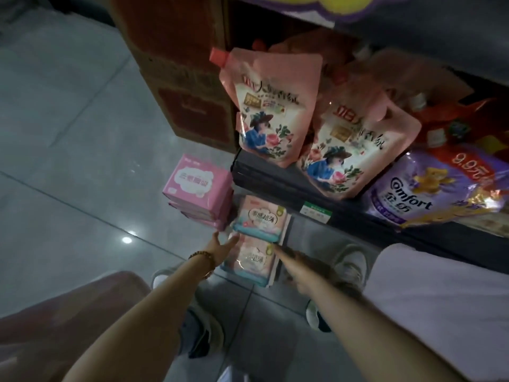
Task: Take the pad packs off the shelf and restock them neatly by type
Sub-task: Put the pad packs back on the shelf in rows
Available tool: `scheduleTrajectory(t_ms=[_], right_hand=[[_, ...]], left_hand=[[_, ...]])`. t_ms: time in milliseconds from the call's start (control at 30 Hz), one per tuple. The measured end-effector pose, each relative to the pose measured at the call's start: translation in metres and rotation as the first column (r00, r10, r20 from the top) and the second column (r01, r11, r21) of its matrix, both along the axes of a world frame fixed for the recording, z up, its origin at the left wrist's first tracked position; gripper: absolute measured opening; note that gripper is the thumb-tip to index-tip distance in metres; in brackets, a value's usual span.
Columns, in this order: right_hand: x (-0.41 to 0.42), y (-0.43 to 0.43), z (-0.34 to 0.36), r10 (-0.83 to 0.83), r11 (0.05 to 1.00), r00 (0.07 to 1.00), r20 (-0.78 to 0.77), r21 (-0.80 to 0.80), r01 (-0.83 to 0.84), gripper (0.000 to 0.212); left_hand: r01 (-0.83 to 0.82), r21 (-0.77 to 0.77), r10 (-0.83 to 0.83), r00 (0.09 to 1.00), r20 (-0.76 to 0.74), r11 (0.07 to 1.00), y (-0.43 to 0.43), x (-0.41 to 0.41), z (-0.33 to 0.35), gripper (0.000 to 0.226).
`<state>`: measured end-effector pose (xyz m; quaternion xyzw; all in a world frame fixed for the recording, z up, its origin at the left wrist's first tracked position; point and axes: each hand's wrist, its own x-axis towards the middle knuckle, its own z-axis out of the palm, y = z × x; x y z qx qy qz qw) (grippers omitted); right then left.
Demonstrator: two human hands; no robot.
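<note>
A stack of bright pink pad packs (196, 186) stands on the tiled floor beside the shelf's left end. Right of it lie two pale pink-and-blue pad packs, the upper pad pack (259, 219) partly over the lower pad pack (252, 261). My left hand (221, 248), with a bead bracelet at the wrist, reaches between the pink stack and the pale packs, its fingers spread and touching the upper pack's left edge. From the other side, my right hand (296, 261) touches the lower pack's right edge; it is blurred and its grip is unclear.
A dark shelf edge (278, 180) with a green price tag runs above the packs. On it stand two pink spouted refill pouches (271, 106) and a purple Comfort bag (429, 188). Brown cartons (181, 64) stand at the back left. My shoes (349, 260) are under my arms.
</note>
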<state>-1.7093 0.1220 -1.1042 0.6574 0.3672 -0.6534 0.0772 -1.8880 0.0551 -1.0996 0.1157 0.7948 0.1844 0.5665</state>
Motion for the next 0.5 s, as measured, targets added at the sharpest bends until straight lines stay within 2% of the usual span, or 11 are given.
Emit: scheduleTrajectory(t_ms=[100,167,300,400,433,500], right_hand=[[0.000,-0.003,-0.021,0.054,0.999,0.998,-0.012,-0.005,-0.054,0.061],[0.000,-0.007,-0.031,0.027,0.997,0.997,-0.066,-0.074,-0.031,0.060],[-0.003,-0.016,-0.046,-0.048,0.978,0.991,-0.123,-0.206,0.022,0.055],[-0.010,-0.017,-0.045,-0.049,0.974,0.986,-0.161,-0.227,0.011,0.071],[-0.011,-0.017,-0.044,-0.033,0.973,0.984,-0.174,-0.232,-0.008,0.069],[-0.008,-0.016,-0.041,-0.052,0.972,0.981,-0.188,-0.236,0.006,0.042]], left_hand=[[-0.067,-0.030,0.069,0.996,0.060,0.997,0.002,-0.004,-0.019,0.082],[-0.041,-0.070,0.048,0.993,0.108,0.997,0.005,-0.004,-0.028,0.089],[0.021,-0.076,-0.009,0.987,0.161,0.997,0.003,-0.003,-0.046,0.081],[0.080,-0.080,-0.064,0.980,0.191,0.994,-0.002,-0.004,-0.048,0.093],[0.066,-0.076,-0.049,0.979,0.199,0.995,-0.005,-0.004,-0.052,0.100],[0.085,-0.070,-0.072,0.982,0.177,0.994,-0.008,-0.001,-0.047,0.107]])
